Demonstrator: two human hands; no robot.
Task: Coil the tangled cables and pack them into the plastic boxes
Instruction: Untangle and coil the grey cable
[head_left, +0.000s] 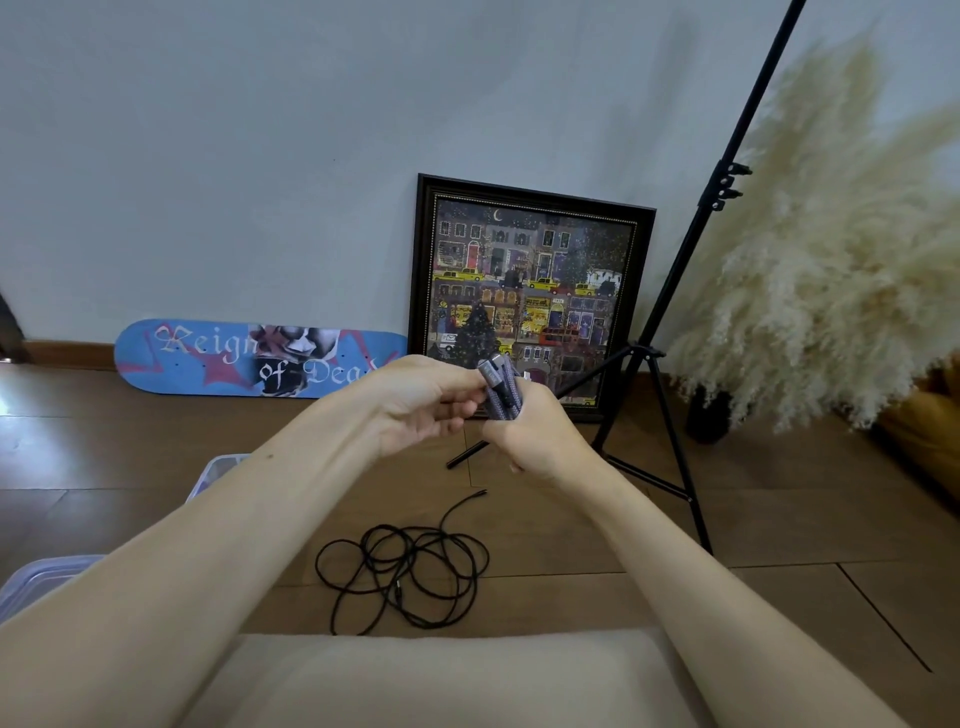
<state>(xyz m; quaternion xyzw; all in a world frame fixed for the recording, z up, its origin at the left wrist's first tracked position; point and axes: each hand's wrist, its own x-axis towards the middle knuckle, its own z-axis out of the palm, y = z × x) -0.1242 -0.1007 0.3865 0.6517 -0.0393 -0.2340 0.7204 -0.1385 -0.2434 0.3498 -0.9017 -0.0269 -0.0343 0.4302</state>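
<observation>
Gripping purple cable (501, 399) upright, left hand (423, 402) + right hand (543, 439), plugs prob up

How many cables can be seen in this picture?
2. One purple braided cable is bundled and held by the left hand and the right hand. One black cable lies tangled on the floor, nearer the person. The tangle may contain more than one cable.
</observation>
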